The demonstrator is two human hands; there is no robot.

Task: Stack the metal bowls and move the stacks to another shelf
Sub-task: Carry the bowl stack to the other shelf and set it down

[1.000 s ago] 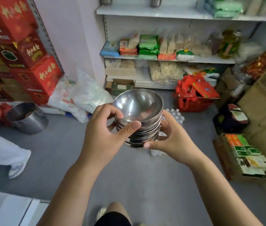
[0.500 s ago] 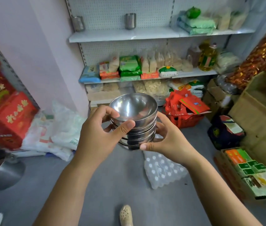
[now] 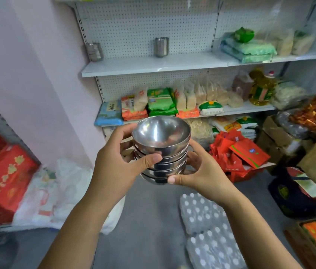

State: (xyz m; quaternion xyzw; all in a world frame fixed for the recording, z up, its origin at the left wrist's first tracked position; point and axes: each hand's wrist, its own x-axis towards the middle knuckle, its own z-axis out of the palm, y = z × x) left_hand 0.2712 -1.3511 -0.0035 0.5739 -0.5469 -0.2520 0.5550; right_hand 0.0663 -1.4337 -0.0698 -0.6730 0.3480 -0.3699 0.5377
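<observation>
Storeroom, white shelf (image 3: 153, 66) straight ahead. Upright stack of metal bowls (image 3: 161, 150) between hands: left hand (image 3: 118, 162) clasps its side, right hand (image 3: 201, 171) clasps lowest bowls. Target shelf lies above, beyond stack.

Head cam, quick look at the person, not much of them in shot. The left hand (image 3: 118, 164) is bare, & the left forearm (image 3: 79, 220) is bare all the way to the frame edge. Same on the other side: right hand (image 3: 201, 171) bare, right forearm (image 3: 250, 220) bare, slim. Both thumbnails (image 3: 156, 157) cut short, tidy. Whatever's worn further up is out of frame.
</observation>
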